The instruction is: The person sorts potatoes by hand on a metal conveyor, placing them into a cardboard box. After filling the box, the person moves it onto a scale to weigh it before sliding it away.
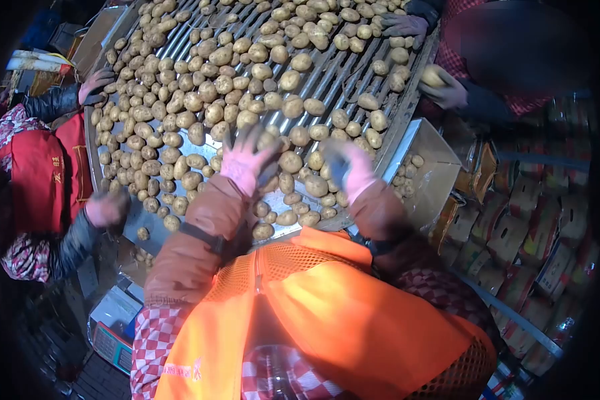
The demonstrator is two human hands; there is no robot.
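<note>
An orange mesh safety vest [340,313] over a red-and-white checked shirt fills the near field at 6 o'clock. Beyond it, the dark-tipped fingers [252,137] of the pink-gloved left hand [247,160] are fanned wide and laid flat over the pale brown, rounded potatoes [291,162]. Nothing is gripped, and the spread seems meant to cover several at once. The pink-gloved right hand [349,168], just beside it at 3 o'clock, is blurred. Its fingers appear curled downward among the potatoes, but whether anything is enclosed cannot be told.

The potatoes are spread from the hands toward 12 o'clock across a slanted table of grey metal rollers [327,83]. They are thick at 10 o'clock and thinner at 1 o'clock, where bare rollers show.

At 3 o'clock a tilted sheet-metal chute [440,167] is set against the table edge, and a few small potatoes are gathered in it. Brown printed cardboard boxes [527,220] are stacked at 4 o'clock.

A co-worker's gloved hand [105,208] is held at the table edge at 9 o'clock. Another co-worker's hand [443,90], at 2 o'clock, is closed round a single potato.
</note>
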